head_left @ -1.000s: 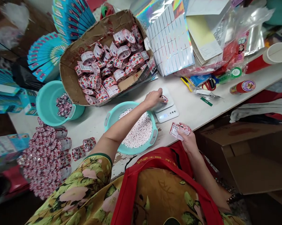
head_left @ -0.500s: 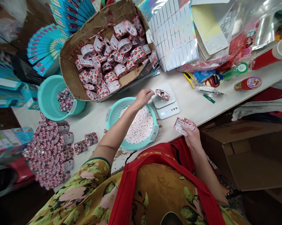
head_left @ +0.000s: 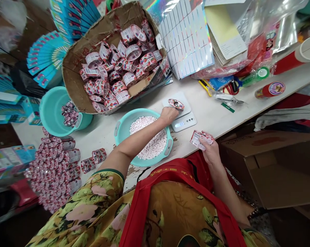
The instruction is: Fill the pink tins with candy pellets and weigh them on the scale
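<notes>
Though two tubs [head_left: 123,135], one container [head_left: 175,104] on one scale [head_left: 182,124].

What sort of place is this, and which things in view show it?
Probably a small packing workshop: a digital scale stands on the worktable beside a teal basin of small pale pieces, and a cardboard box holds many printed containers.

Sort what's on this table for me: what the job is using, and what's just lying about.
Apparently in use:
scale, with the left hand at it
open sleeve on the scale
printed sleeves in the right hand
basin of white pellets
cardboard box of more sleeves

Probably just lying about:
green tape roll
papers
red jar
</notes>
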The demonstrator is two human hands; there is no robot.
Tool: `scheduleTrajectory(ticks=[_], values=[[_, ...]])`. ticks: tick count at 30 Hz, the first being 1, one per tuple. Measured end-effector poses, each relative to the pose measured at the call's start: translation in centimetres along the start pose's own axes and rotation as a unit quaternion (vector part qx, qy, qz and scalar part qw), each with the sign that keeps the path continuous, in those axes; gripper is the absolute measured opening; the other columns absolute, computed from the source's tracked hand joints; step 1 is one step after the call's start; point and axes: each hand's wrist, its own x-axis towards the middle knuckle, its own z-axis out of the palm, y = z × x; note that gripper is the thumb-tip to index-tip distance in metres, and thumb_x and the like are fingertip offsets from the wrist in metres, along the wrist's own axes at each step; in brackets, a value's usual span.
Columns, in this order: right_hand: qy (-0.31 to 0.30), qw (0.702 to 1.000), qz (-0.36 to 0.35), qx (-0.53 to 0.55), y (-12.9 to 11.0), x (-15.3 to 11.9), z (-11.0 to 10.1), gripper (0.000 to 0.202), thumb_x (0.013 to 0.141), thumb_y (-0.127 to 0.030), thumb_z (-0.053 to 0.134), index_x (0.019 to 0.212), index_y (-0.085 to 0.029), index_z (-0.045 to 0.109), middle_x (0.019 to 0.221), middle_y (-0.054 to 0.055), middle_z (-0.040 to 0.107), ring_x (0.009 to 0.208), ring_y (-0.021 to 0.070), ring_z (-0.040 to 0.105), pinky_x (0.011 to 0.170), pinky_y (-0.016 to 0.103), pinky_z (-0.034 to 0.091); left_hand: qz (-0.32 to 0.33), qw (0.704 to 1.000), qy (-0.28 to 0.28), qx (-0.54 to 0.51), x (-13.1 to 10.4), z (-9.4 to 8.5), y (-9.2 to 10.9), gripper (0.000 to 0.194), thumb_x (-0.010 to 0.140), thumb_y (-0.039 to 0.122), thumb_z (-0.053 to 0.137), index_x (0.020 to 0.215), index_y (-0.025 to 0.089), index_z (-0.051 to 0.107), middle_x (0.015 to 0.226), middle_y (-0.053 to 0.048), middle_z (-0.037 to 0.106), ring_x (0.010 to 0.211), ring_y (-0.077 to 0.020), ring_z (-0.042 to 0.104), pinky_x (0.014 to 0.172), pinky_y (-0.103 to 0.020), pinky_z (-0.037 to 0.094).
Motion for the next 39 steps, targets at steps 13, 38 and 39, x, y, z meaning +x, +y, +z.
scheduleTrajectory(ticks=[13,38,39], values=[[0.018,1.0,0.02,0.008,0.0,0.0,-0.5,0.065,0.055,-0.038,0.096,0.112,-0.02,0.07,0.108,0.008,0.078,0.093,0.0245,0.076,0.093,0.046,0.062,-0.036,0.894,0.13,-0.428,-3.4,-1.2,-4.2,0.028,0.091,0.034,0.056,0.096,0.013,0.074,0.07,-0.005,0.067,0.062,-0.015,0.059,0.061,-0.026,0.042],[-0.173,0.966,-0.086,-0.169,-0.3,-1.8,10.9,0.058,0.053,-0.032,0.094,0.105,-0.018,0.073,0.103,0.005,0.077,0.092,0.02,0.072,0.091,0.039,0.059,-0.624,0.764,0.059,-0.156,-30.6,10.8,-24.9,0.041,0.103,0.024,0.035,0.121,0.011,0.069,0.116,-0.024,0.073,0.11,-0.0325,0.069,0.085,-0.036,0.049],[-0.191,0.956,-0.098,-0.198,0.0,-2.1,11.7,0.059,0.054,-0.033,0.094,0.107,-0.018,0.073,0.104,0.006,0.077,0.093,0.0207,0.072,0.092,0.039,0.058,-0.632,0.754,0.057,-0.17,-30.8,11.9,-25.2,0.04,0.102,0.023,0.036,0.121,0.011,0.069,0.116,-0.024,0.073,0.11,-0.0317,0.069,0.086,-0.035,0.049]])
